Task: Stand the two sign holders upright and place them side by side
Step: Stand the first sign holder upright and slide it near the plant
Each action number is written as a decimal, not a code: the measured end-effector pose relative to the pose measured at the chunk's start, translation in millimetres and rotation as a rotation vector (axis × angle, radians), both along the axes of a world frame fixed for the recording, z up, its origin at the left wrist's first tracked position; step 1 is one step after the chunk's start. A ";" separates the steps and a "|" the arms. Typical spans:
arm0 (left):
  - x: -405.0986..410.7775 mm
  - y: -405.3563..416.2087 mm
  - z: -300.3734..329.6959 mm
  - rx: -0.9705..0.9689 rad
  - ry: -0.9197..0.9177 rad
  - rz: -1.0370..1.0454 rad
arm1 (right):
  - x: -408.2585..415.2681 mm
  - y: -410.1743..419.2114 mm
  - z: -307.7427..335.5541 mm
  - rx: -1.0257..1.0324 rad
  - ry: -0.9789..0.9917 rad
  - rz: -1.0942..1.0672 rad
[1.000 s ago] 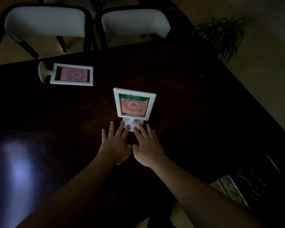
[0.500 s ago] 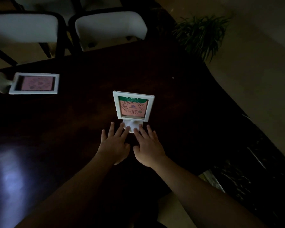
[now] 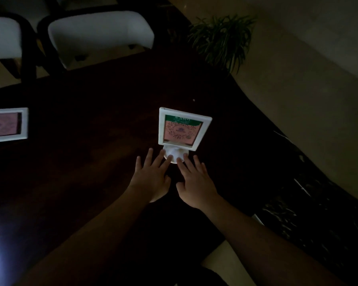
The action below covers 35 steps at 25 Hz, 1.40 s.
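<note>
One white-framed sign holder (image 3: 183,129) stands upright on its round white base near the middle of the dark table (image 3: 91,172), showing a pink and green card. My left hand (image 3: 151,176) and my right hand (image 3: 194,180) lie flat on the table just in front of it, fingers spread, with the fingertips resting on the base. The second sign holder (image 3: 7,124) lies flat on the table at the far left, cut off by the frame edge, its base out of view.
Two white-cushioned chairs (image 3: 99,36) stand at the table's far side. A potted plant (image 3: 221,40) sits beyond the far right corner. The table's right edge runs diagonally beside a dark marbled surface (image 3: 310,219). The room is dim.
The view has swung to the right, so the flat sign holder has slid toward the left frame edge. Both hands stay at the upright holder's base.
</note>
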<state>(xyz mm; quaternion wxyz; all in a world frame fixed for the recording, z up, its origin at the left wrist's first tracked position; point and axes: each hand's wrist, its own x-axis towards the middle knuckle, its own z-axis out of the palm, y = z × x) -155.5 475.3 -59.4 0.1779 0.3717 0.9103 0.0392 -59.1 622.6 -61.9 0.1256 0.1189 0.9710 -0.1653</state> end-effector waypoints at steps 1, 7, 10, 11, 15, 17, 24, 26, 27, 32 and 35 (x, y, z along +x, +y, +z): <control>-1.1 7.5 -0.4 0.002 0.003 -0.005 | -0.9 7.5 -0.7 -0.005 0.001 -0.005; -11.2 65.1 -1.0 -0.001 0.016 0.017 | -15.5 66.9 -3.5 -0.029 0.031 0.005; -19.5 96.5 -1.3 -0.013 0.025 0.049 | -26.2 100.5 -6.0 -0.047 0.043 0.036; -21.7 106.5 -2.2 -0.013 0.025 0.061 | -30.3 110.7 -6.5 -0.053 0.045 0.045; -32.8 146.2 -2.7 -0.012 0.022 0.110 | -48.8 149.1 -7.5 -0.059 0.051 0.075; -38.6 160.9 -3.1 -0.014 0.018 0.130 | -57.7 164.8 -8.2 -0.052 0.053 0.091; -65.9 210.7 -4.1 -0.043 0.045 0.117 | -83.3 215.8 -6.1 -0.042 0.056 0.096; -73.0 223.0 -4.8 -0.053 0.043 0.109 | -89.2 227.4 -5.3 -0.041 0.050 0.086; -76.4 229.2 -5.5 -0.055 0.041 0.107 | -92.4 233.3 -5.4 -0.040 0.045 0.079; -90.9 254.7 -9.0 -0.051 0.037 0.094 | -104.7 255.1 -6.3 -0.052 0.015 0.051; -98.4 268.5 -11.1 -0.055 0.025 0.092 | -109.7 266.2 -5.6 -0.041 0.005 0.031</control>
